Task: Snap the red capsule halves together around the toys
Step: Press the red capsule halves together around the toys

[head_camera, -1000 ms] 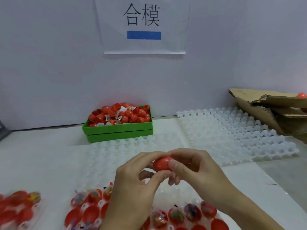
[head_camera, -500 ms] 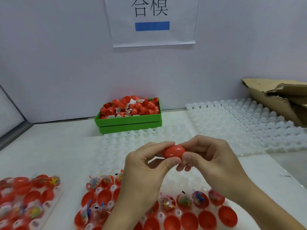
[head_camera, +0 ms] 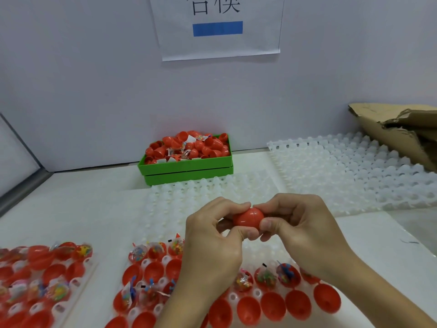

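Observation:
A red capsule (head_camera: 248, 217) is held above the table between both hands, its two halves joined with a seam line showing across the top. My left hand (head_camera: 210, 247) pinches its left end with thumb and fingers. My right hand (head_camera: 305, 230) grips its right end the same way. Below the hands a white tray (head_camera: 256, 293) holds open red capsule halves (head_camera: 273, 306), some with small bagged toys (head_camera: 267, 278) in them. Whatever is inside the held capsule is hidden.
A green box (head_camera: 186, 166) heaped with red capsule halves and toy bags stands at the back by the wall. Empty white trays (head_camera: 350, 174) lie at right, beside torn cardboard (head_camera: 397, 131). Another filled tray (head_camera: 35, 280) sits at lower left.
The view has tilted down and the hands sit higher over the tray. Both hands have kept hold of the capsule, and its seam now looks closed.

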`<state>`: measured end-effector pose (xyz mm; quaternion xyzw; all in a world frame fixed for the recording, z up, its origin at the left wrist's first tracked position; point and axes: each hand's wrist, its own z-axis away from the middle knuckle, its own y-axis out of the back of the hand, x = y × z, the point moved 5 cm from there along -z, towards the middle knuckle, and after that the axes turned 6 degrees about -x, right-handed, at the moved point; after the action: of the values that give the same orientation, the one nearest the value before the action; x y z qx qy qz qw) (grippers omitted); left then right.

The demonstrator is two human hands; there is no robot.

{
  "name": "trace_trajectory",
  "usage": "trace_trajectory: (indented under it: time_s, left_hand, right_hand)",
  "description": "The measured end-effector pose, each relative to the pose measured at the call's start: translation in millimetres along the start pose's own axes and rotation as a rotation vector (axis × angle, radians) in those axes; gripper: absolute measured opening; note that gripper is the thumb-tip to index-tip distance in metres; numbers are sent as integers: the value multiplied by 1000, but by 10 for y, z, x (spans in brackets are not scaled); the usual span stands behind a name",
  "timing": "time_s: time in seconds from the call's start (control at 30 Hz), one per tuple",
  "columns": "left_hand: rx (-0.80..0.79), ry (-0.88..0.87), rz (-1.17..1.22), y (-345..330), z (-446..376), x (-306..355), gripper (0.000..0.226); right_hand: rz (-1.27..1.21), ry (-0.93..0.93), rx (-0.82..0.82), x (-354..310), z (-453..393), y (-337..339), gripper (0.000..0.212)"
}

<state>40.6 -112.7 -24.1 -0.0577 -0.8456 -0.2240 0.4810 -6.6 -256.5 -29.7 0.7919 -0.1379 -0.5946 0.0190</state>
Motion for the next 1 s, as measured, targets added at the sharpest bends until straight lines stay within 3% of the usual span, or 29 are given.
trace_trajectory:
  time_s: [0.1,0.3,0.37,0.5,0.6,0.8,1.0]
  left_hand:
    - [38,-110,-166,3,9,54,20]
    - [7,-355,-547,-63,33,145,24]
    - [-65,-273,-390,-24,-1,111,31]
    - [-253,50,243,24,-56,-39,45]
    - [-247,180,460,-65,-25,-120,49]
    - [-129,147,415,-81,0,-115,29]
    - [-150,106,417,-63,-27,-96,23]
  right_hand:
    - [-57,1,-16,-55,20,-41,15]
    - [-19,1,-33,-73,49,-175,21]
    - [-122,-23,-18,-36,36,-142,23]
    - [-249,-1,-23,-37,18,-118,15]
    - [-349,21,-89,-41,27,-193,22]
    - [-362,22,-75,-13,33,-206,24]
    - [-385,20,-110,9,3,-209,24]
